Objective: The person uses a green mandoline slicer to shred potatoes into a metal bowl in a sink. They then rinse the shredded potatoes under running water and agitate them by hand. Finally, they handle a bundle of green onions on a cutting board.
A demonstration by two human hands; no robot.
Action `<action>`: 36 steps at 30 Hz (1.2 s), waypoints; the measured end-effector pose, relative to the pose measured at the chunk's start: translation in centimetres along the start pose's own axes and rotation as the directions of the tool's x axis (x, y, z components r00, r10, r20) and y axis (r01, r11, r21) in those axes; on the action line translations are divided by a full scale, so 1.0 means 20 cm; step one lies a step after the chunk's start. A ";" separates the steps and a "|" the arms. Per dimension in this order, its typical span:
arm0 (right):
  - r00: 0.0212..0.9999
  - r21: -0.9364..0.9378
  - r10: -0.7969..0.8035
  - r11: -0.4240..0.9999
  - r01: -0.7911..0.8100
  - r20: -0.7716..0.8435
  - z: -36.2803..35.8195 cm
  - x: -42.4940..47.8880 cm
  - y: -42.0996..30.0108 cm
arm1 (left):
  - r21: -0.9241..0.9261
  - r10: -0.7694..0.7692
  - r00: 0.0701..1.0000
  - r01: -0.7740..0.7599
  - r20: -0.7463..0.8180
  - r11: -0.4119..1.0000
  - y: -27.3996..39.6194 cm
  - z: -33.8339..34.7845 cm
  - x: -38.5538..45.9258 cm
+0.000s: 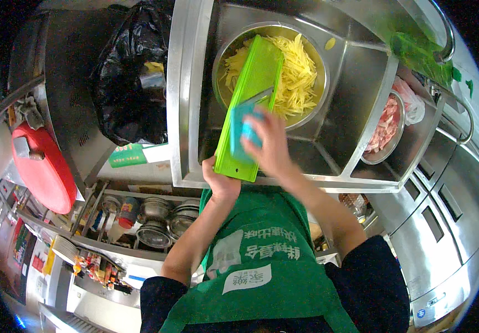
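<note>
A green plastic mandoline slicer [260, 58] slants over a metal bowl [327, 79] in the sink, its far end over a heap of pale yellow shreds [300, 79], likely potato. My left hand [221, 179] grips the slicer's near end at the sink's front rim. Blurred by motion, my right hand [270, 143] is on a blue hand guard [237, 137] that lies on the slicer just below its slanted blade [260, 96]. Whatever is under the guard is hidden.
A yellow slice [330, 43] sticks to the steel sink [360, 66]. In the right basin stands a bowl of raw sliced meat [385, 125] beside a plastic bag [410, 104]. Left are a bin with a black bag [131, 104] and a red round board [44, 170] holding a cleaver [22, 147].
</note>
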State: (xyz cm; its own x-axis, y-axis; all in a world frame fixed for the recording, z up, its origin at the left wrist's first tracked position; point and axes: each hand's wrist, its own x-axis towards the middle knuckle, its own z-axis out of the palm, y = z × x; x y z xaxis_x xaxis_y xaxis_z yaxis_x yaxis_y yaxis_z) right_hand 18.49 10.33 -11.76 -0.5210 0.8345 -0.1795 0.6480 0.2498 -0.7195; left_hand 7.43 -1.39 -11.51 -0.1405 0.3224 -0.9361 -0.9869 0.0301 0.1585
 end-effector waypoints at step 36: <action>0.988 -0.099 0.015 0.995 -0.030 -0.152 0.10 0.27 0.27 | 0.018 -0.059 0.997 0.060 -0.040 0.998 0.02 0.03 0.00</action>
State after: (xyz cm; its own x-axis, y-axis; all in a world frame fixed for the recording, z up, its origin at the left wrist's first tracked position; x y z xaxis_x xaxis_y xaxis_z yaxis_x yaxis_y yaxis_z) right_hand 18.13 15.23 -17.92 -0.4206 0.9032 -0.0859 0.7150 0.2717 -0.6441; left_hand 7.14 -0.84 -11.33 -0.0849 0.2821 -0.9556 -0.9920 0.0659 0.1076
